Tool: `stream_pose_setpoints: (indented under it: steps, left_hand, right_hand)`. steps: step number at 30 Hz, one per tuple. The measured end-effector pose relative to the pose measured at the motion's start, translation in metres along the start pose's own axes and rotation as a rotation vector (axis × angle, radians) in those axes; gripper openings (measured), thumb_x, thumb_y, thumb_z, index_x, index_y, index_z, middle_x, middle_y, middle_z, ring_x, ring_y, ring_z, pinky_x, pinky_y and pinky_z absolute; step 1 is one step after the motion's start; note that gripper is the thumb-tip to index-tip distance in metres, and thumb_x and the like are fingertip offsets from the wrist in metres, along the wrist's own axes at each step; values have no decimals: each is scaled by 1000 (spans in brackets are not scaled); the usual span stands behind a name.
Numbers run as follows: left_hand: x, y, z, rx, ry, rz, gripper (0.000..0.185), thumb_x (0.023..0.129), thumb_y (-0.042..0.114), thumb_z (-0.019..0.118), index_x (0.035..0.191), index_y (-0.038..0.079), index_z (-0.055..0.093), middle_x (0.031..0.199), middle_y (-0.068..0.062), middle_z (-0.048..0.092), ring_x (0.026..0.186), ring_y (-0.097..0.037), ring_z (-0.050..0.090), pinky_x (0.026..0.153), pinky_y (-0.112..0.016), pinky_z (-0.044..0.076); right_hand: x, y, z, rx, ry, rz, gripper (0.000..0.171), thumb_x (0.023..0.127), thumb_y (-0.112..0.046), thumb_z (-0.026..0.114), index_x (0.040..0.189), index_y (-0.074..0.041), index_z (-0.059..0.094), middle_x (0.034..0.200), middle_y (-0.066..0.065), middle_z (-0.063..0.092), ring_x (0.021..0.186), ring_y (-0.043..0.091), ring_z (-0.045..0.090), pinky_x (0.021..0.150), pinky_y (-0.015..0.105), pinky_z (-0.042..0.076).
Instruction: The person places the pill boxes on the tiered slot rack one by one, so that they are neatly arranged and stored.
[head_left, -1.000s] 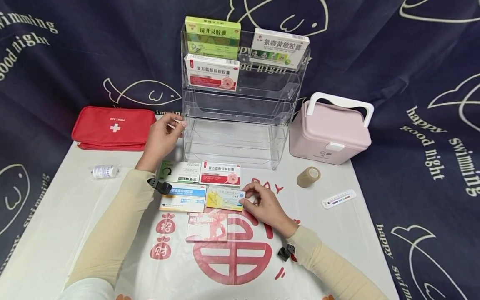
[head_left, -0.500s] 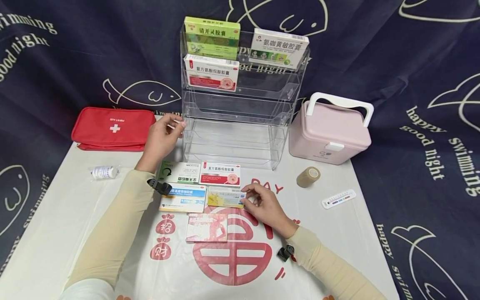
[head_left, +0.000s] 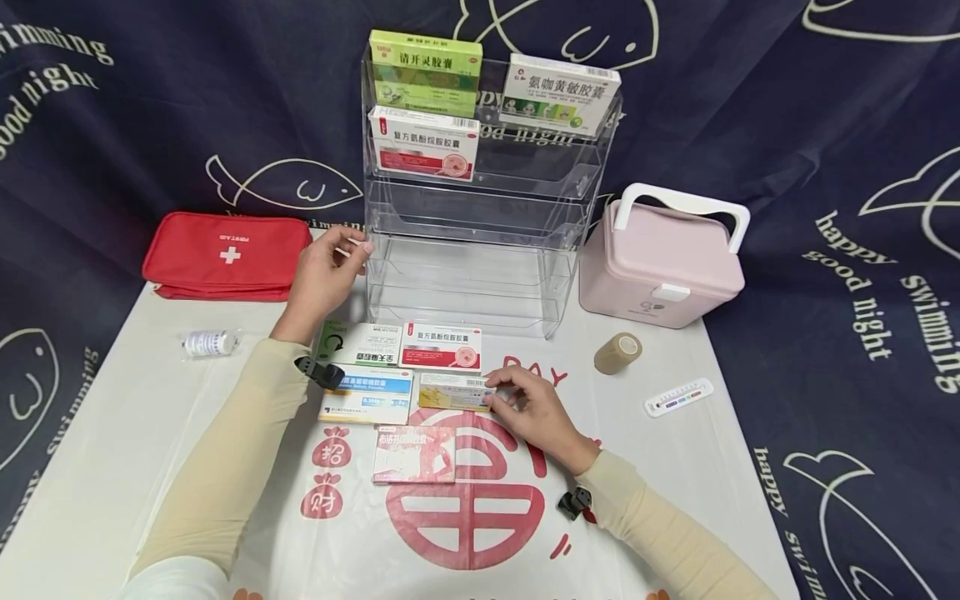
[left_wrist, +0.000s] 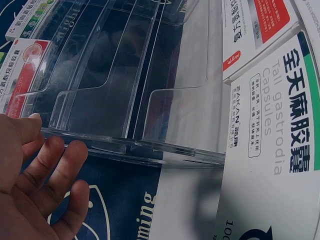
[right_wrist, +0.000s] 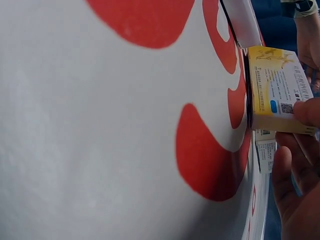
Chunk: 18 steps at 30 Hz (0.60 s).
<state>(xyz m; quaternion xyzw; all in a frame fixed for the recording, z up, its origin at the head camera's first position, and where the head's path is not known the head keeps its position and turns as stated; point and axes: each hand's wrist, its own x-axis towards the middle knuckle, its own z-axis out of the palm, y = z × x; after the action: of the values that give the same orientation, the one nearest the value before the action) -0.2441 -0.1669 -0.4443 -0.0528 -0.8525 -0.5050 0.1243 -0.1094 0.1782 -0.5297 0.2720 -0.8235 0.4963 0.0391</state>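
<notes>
Yellow box (head_left: pixel 452 392) print too small

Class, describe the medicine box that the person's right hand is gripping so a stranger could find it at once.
Start at the clear acrylic rack; five boxes lie flat on the mat before it. The yellow box sits in the middle row, at the right hand, tilted up on its edge. It is the only yellow one.

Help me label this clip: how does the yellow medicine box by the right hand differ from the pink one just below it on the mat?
The yellow box is pinched at its right end by the right hand and tilted up on edge; the pink box lies flat, untouched. The yellow box sits farther from the person and the pink box nearer. Both are small cardboard cartons on the white mat.
</notes>
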Motion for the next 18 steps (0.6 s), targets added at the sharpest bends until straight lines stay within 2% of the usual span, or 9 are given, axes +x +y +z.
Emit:
stream_pose_setpoints:
  steps: [11, 18]
  left_hand:
    - [1, 1, 1, -8, -2, -2, 26, 100, 25, 68, 117, 6, 65, 93, -12, 67, 76, -36, 68, 63, -25, 43]
    - [0, 0, 0, 8, -6, -4, 26, 101, 26, 67, 118, 6, 65, 94, -11, 67, 75, -30, 67, 63, -25, 43]
  right_hand:
    - [3, -1, -3, 3, -2, -40, 26, 87, 2, 78, 105, -13, 67, 114, -1, 68, 88, 15, 63, 66, 40, 55]
    - [3, 0, -2, 15, -14, -45, 27, 88, 0, 78, 109, -14, 68, 114, 0, 68, 89, 16, 63, 65, 41, 55]
